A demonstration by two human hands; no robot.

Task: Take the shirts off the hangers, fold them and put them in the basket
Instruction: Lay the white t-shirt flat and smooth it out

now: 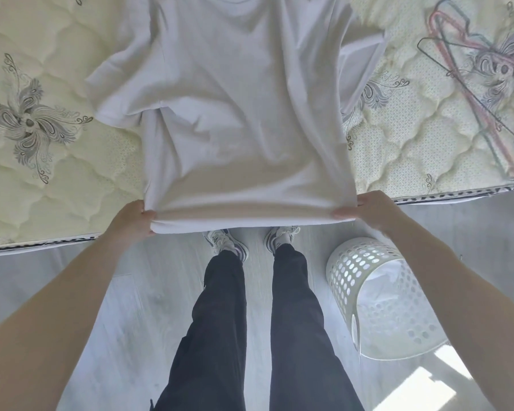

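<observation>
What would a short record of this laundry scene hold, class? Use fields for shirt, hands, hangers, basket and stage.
shirt: plain white cotton T-shirt, spread on the cream quilted mattress, hem over its edge
left hand: pinches the left hem corner
right hand: pinches the right hem corner
hangers: pink and dark wire hangers, bare, on the mattress at right
basket: white perforated plastic basket on the floor, white cloth inside
stage: off its hanger, not yet folded

White T-shirt [235, 114], plain. Cream quilted mattress [57, 179], grey floral swirls at left and upper right. Pink and dark wire hangers [472, 93], upper right. White perforated laundry basket [377, 298], lower right. Black trousers [220, 321], white-grey sneakers [226, 238], pale grey wood-grain floor [116, 336].
</observation>
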